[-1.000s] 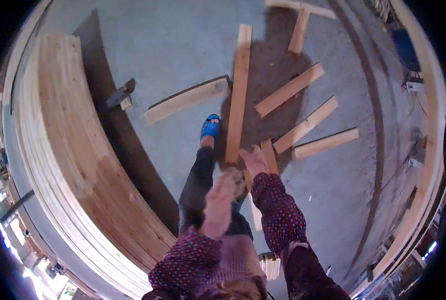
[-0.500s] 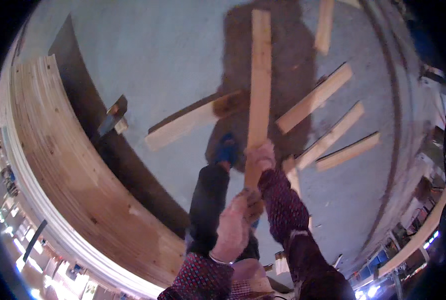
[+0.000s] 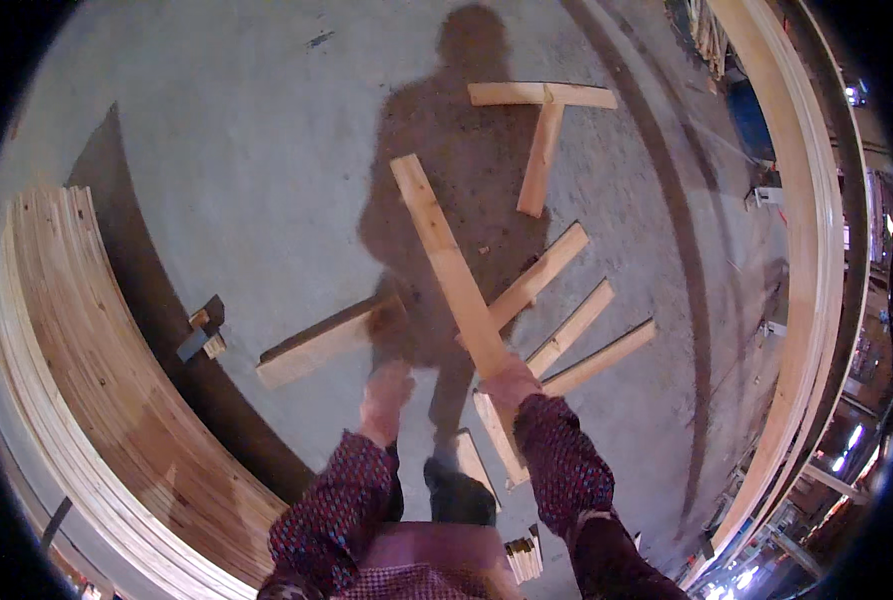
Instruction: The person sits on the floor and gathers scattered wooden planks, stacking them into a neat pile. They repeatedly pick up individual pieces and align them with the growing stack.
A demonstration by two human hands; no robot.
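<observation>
Okay, your right hand (image 3: 511,384) has one long board (image 3: 453,275) clamped in its fingers, shorter boards (image 3: 572,322) still on the floor (image 3: 251,205); can't tell your left hand's fingers, left hand (image 3: 386,396) blurry.

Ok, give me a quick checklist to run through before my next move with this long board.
1. Right hand on the long board: ok, gripping its near end.
2. Left hand free: ok, looks empty, though slightly blurred.
3. Far end apart from the T-shaped pair of boards: ok, a gap shows.
4. Long board not touching the slanted board: cannot tell, they overlap in view.
5. Space beside the trouser leg free: not ok, a pale board lies there.
</observation>
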